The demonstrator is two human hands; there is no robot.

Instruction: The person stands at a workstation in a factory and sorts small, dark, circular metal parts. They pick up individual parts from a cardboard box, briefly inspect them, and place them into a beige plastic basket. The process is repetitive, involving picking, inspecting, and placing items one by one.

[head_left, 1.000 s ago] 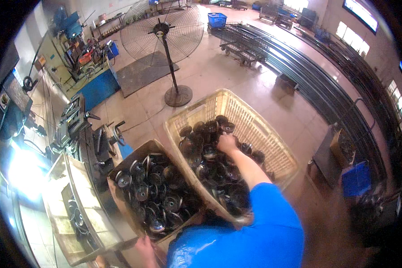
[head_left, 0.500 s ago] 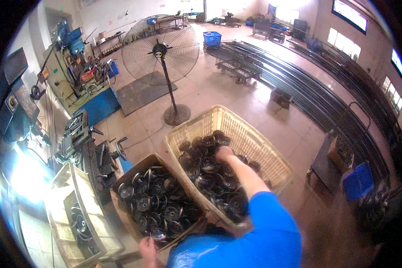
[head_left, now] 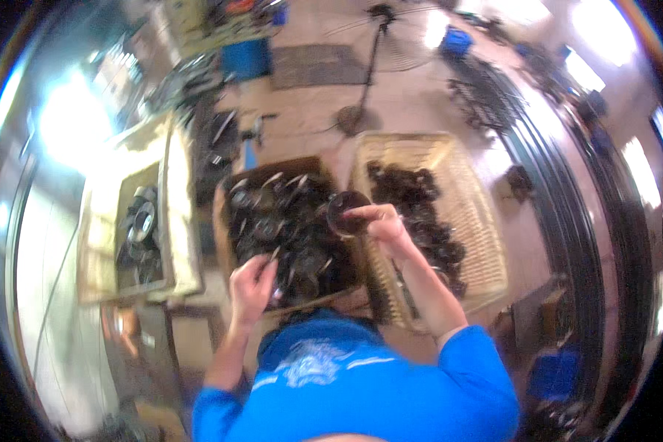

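My right hand (head_left: 384, 227) grips a dark, round wheel-like part (head_left: 340, 222) by its edge. It holds the part above the right side of a brown box (head_left: 295, 168). Several dark wheel-shaped metal parts (head_left: 272, 210) with shiny rims fill that box. Over its near left corner, my left hand (head_left: 252, 289) is closed, with a thin, light sliver showing at the fingertips; blur hides what it is. To the right stands a cream plastic crate (head_left: 473, 236), where more dark round parts (head_left: 412, 184) are heaped along the left side.
Another cream crate (head_left: 183, 243) at the left holds a few dark round parts (head_left: 141, 221). Beyond the boxes are a standing fan (head_left: 357, 118) and a dark floor mat (head_left: 318, 65). Long metal bars (head_left: 560, 162) run along the right, near a blue bin (head_left: 554, 374).
My right hand has come out of the cream crate, leftward and nearer, with a round part. My left hand has risen over the brown box. The view has tilted down and turned left.
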